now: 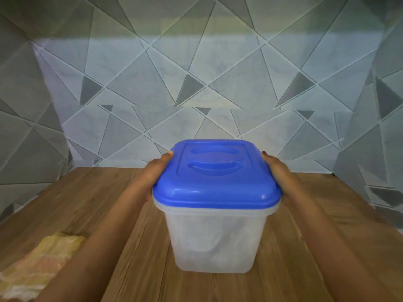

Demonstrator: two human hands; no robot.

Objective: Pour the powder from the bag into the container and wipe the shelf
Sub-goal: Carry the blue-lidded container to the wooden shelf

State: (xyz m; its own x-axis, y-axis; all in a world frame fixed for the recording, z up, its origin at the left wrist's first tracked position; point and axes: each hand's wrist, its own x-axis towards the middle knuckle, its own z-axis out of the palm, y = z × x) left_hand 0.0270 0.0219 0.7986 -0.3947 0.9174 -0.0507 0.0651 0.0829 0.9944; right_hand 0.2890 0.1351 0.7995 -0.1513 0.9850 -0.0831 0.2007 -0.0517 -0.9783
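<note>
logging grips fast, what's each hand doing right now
left hand: holding the container by its left side
right hand: holding its right side

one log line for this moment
left hand: holds container side | right hand: holds opposite side | blue lid: on | cloth: on shelf, front left

Lidded plastic container (216, 236) held between two hands on a wooden shelf (87, 203).
The translucent container is closed by a blue lid (216, 184) with a moulded recessed handle. The left hand (150, 177) and right hand (278, 171) grip its upper sides, each thumb lying along the lid's edge. A yellow-and-pink cloth (39, 262) lies at the shelf's front left. Geometric-patterned panels (196, 83) line the back and sides.
</note>
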